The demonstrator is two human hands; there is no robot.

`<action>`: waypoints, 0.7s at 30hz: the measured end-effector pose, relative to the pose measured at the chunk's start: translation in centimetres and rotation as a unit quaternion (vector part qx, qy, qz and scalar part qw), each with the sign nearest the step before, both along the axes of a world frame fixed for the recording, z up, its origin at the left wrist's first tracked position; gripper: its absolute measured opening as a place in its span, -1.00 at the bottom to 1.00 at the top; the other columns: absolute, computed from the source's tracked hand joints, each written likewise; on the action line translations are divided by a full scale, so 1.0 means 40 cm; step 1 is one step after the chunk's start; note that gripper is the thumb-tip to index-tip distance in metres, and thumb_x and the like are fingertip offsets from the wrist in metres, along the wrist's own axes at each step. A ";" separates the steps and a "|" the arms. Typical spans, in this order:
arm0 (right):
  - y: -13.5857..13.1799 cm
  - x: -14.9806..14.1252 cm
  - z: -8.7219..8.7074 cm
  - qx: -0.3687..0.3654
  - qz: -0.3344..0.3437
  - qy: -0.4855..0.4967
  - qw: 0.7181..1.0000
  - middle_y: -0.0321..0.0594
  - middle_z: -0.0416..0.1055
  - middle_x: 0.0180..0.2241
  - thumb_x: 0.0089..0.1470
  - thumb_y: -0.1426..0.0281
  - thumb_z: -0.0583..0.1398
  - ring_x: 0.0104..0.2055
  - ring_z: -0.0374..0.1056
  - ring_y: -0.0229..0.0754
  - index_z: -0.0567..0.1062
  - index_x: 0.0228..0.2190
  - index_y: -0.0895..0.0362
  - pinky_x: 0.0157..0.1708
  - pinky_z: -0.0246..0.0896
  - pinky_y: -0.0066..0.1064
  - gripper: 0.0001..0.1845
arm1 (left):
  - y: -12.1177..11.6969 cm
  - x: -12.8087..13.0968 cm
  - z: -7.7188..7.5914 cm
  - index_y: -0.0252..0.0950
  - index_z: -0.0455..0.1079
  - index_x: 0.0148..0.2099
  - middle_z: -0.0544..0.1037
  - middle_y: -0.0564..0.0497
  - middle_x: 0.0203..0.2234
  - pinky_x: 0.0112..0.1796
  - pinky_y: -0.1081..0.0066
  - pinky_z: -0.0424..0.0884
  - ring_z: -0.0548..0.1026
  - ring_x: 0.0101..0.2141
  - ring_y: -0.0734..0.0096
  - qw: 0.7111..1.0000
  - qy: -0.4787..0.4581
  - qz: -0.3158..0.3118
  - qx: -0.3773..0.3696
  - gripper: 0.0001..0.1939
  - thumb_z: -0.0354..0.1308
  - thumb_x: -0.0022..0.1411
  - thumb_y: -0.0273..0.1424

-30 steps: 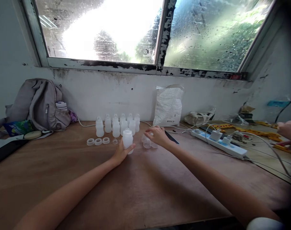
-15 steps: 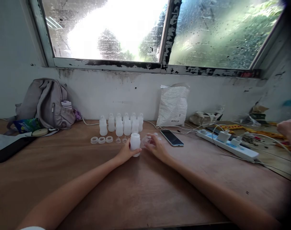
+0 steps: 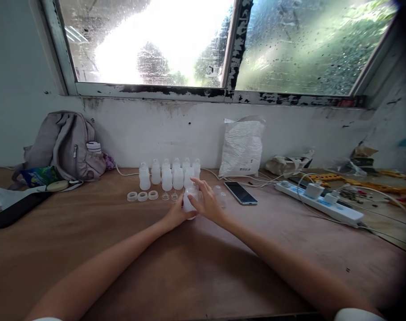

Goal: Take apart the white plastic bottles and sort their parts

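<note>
Wooden tabletop [image 3: 122,258] supporting phone [image 3: 240,193]. Bottle [image 3: 187,205] being held left of phone; left hand [image 3: 174,216] gripping its body, right hand [image 3: 207,204] curving fingers around its top, closure indeterminable. Advisable: left hand steadying bottle upright, right hand centring over top.

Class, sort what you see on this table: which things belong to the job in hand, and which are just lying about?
Likely part of the job:
bottle in the left hand
standing bottles behind it
pale rings
small clear pieces
clear cups beside the right hand

Apparently just lying about:
phone
power strip
backpack
white packet
</note>
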State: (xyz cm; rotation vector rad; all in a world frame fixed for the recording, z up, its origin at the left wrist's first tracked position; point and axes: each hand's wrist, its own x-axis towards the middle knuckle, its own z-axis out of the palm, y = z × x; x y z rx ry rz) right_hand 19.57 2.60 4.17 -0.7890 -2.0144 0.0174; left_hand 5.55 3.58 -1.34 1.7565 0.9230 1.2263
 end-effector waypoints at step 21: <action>0.011 -0.019 -0.035 -0.041 0.009 0.024 0.999 -0.14 0.25 -0.11 -0.21 0.48 0.18 -0.20 0.26 -0.15 0.04 0.02 0.08 -0.20 0.18 -0.33 -0.27 | 0.004 0.001 0.000 -0.30 0.19 -0.07 0.44 -0.02 -0.30 -0.26 0.31 0.33 0.40 -0.29 0.30 0.999 0.028 0.002 0.037 -0.45 0.22 -0.18 -0.51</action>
